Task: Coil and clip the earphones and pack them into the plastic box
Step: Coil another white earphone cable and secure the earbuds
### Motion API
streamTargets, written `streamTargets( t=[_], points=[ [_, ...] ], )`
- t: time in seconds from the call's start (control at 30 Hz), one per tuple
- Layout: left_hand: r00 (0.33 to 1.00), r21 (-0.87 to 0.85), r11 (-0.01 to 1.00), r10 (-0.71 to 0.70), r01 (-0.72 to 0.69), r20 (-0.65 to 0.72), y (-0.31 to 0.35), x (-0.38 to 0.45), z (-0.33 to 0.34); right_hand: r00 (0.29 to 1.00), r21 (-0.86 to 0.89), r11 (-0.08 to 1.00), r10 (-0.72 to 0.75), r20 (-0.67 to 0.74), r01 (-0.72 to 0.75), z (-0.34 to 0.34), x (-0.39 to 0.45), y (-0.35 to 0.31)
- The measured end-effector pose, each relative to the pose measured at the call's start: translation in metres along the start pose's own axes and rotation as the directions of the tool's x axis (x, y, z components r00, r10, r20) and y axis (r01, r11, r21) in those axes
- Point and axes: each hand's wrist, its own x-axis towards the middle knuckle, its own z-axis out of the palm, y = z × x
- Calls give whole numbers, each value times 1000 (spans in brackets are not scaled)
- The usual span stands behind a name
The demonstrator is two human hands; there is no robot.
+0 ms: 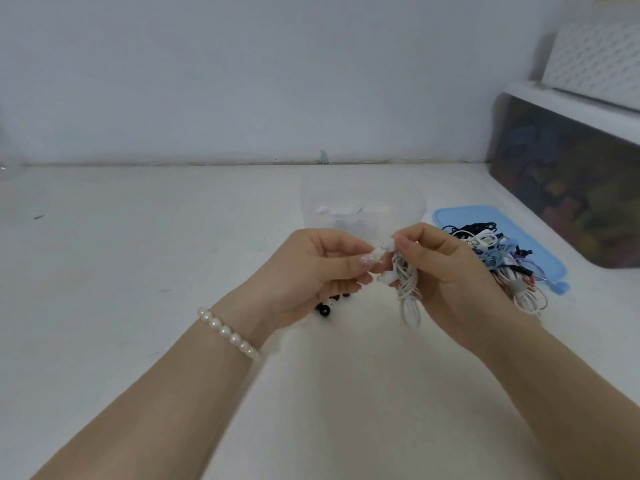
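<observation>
On the left I see my left hand (322, 268) with a pearl bracelet (227, 332) on its wrist, held up over the white table (121, 254). Its fingers are curled and they pinch a small white clip (483, 252) or earbud end at the top of the bundle; I cannot tell which it is. Under this hand, some small black and white rings (327, 306) lie on the table. If my wrist drops I think it could bump them and send them rolling away. In the middle is the white earphone coil (408, 289), hanging down between my two hands, just above the table. It looks wound up but maybe not clipped yet. If my left fingers slip off, I think the loops could spring loose and I would have to wind them again. Just behind my hands, a bit farther off, stands the clear plastic box (363, 209) with a few small things in it. It is very hard to see, so I might knock it when I reach over to drop the coil in. My right hand (446, 271) is wrapped around the coil and grips it tight. To the right of it lies a blue lid (540, 244) with a pile of more earphones (498, 261) on it. My right arm is very near that pile, and a loose cord could snag and get dragged off. At the far right sits a dark storage bin (568, 188).
</observation>
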Motion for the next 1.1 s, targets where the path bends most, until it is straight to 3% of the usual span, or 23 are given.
streamTargets(
  t=[0.17, 0.6, 1.1],
  points=[
    [999, -138, 990, -43, 38, -32, -3, 2, 7, 996, -15, 997, -79, -42, 78, -1, 0, -2],
    [995, -90, 996, -27, 18, -97, -7, 2, 10, 973, -218, 956, -218, -72, 198, 4, -4, -2],
    [993, -123, 991, -66, 55, -95, -9, 3, 11, 971, -250, 945, -231, -58, 210, 4, -3, 2]
  ],
)
